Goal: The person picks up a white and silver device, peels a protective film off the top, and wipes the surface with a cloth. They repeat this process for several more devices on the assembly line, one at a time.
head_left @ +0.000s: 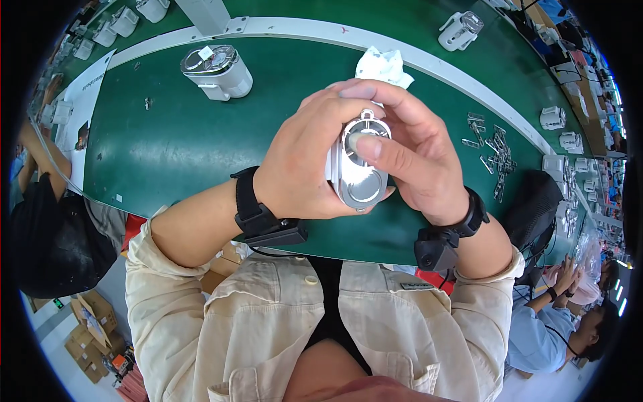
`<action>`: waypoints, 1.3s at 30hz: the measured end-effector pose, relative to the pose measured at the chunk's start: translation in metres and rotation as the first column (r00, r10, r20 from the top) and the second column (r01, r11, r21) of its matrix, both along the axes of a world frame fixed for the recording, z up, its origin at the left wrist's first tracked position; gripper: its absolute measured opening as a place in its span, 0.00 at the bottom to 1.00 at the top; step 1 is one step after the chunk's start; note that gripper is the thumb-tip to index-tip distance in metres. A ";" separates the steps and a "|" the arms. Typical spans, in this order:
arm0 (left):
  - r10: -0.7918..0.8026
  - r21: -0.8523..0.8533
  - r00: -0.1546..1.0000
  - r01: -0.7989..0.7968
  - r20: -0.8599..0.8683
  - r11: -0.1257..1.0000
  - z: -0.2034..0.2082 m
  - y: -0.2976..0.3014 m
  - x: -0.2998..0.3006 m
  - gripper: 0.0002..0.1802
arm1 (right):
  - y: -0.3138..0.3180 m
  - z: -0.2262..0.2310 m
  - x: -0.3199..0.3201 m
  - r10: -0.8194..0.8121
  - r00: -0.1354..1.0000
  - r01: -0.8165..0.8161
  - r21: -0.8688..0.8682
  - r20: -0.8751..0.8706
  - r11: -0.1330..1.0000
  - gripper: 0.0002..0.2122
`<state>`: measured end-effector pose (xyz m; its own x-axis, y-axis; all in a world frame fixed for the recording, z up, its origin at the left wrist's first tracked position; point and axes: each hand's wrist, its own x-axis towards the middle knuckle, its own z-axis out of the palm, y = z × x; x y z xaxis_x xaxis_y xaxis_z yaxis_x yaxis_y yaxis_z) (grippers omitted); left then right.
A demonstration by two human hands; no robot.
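Left hand (pixel 295 157) wrapped around white canister (pixel 353 175) | right hand (pixel 425 157) clasped it, thumb on lid (pixel 366 193) | canister hung above green table (pixel 167 167), inside its near edge | open room lay leftward, metal clips (pixel 499 157) rightward

The widest passage lies left of the held white-and-silver device (pixel 365 187), past the left hand (pixel 295 154), over mostly bare green tabletop (pixel 174 161). Crumpled white paper (pixel 380 65) blocks the stretch beyond the device, a clear-topped white canister (pixel 231 82) stands beyond and left of it, and scattered metal pieces (pixel 498 161) obstruct its right.
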<state>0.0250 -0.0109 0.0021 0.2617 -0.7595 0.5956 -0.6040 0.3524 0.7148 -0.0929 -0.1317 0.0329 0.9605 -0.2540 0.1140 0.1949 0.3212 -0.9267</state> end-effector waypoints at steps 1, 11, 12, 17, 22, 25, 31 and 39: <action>-0.001 0.000 1.000 0.001 -0.002 1.000 0.000 0.000 0.000 0.40 | 0.000 0.000 0.000 -0.001 1.000 0.001 -0.016 -0.023 1.000 0.21; 0.006 0.078 0.999 -0.002 -0.048 0.997 -0.001 0.000 0.004 0.43 | 0.004 -0.003 0.003 0.007 0.992 -0.006 0.010 -0.127 1.000 0.22; 0.000 0.102 0.999 0.005 -0.046 0.995 -0.001 0.000 0.005 0.43 | 0.003 -0.003 0.002 0.008 0.991 -0.007 0.011 -0.130 1.000 0.22; -0.001 0.064 1.000 0.003 -0.030 0.998 -0.001 0.000 0.004 0.43 | -0.004 -0.006 0.004 0.103 0.993 -0.104 -0.030 -0.049 0.994 0.23; -0.006 -0.015 0.999 0.005 -0.048 1.000 0.000 -0.001 0.000 0.39 | -0.007 -0.004 0.002 0.133 0.991 -0.132 -0.094 -0.003 0.987 0.25; -0.025 -0.049 0.999 0.023 -0.037 0.999 0.003 0.000 0.002 0.39 | -0.006 0.000 0.003 0.156 0.987 -0.150 -0.130 0.037 0.980 0.28; -0.058 -0.158 0.998 0.055 -0.013 0.986 0.002 0.003 0.001 0.39 | 0.001 0.011 0.000 0.175 0.983 -0.163 -0.184 0.055 0.969 0.36; -0.066 -0.167 0.998 0.062 -0.014 0.984 0.001 0.004 0.001 0.39 | -0.004 0.005 0.001 0.245 0.957 -0.216 -0.181 0.155 0.960 0.30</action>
